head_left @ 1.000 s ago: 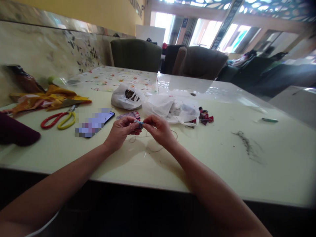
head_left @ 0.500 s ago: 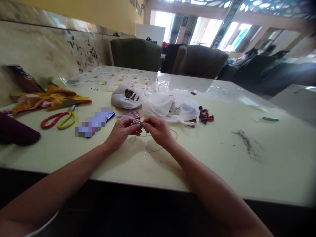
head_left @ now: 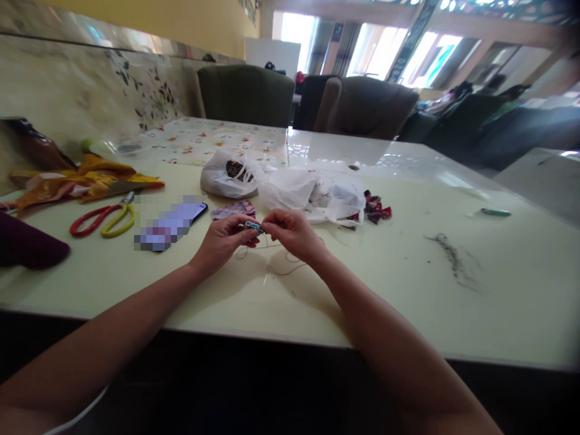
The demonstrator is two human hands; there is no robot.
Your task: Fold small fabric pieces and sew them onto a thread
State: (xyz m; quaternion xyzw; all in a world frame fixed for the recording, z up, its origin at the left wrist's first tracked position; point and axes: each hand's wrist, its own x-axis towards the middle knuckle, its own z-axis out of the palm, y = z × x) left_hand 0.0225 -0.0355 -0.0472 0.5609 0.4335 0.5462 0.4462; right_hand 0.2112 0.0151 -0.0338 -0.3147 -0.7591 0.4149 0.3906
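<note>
My left hand [head_left: 224, 238] pinches a small folded piece of cloth [head_left: 254, 226], pale blue with a dark pattern, between thumb and fingers. Against its right end, the fingertips of my right hand [head_left: 290, 232] are pressed together. What they grip is too small to make out. A thin thread [head_left: 285, 273] trails in loops on the table below both hands. Just behind my left hand lies a flat patchwork cloth [head_left: 233, 209] in pink and grey.
Scissors [head_left: 102, 220] with red and yellow handles and a phone [head_left: 170, 226] lie to the left, near orange cloth [head_left: 86, 181]. White plastic bags [head_left: 290, 190] stand behind my hands, with red scraps [head_left: 377, 206] beside them. Rightward are loose dark threads [head_left: 453, 257] and a green cutter-like object [head_left: 495, 212].
The folded cloth has turned slightly and shows more of its patterned side. My right hand has shifted a little, and the thread loops beneath lie differently. The view has moved slightly.
</note>
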